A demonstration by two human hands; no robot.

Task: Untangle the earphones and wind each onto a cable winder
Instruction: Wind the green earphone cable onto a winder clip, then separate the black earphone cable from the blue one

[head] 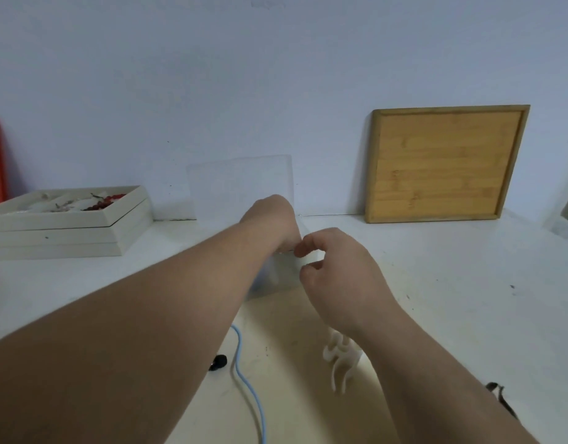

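My left hand (271,224) and right hand (333,277) pinch at a clear box (244,184). Blue cable (244,373) lies loose, winder (340,360) bare; winding not started.

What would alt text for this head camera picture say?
Two bare hands, left hand and right hand, meet with curled fingers over a white table. A blue cable and a white cable winder lie nearer.

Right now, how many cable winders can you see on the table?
1. A white cable winder stands on the table just under the right wrist, partly covered by it. More could be hidden beneath the two forearms.
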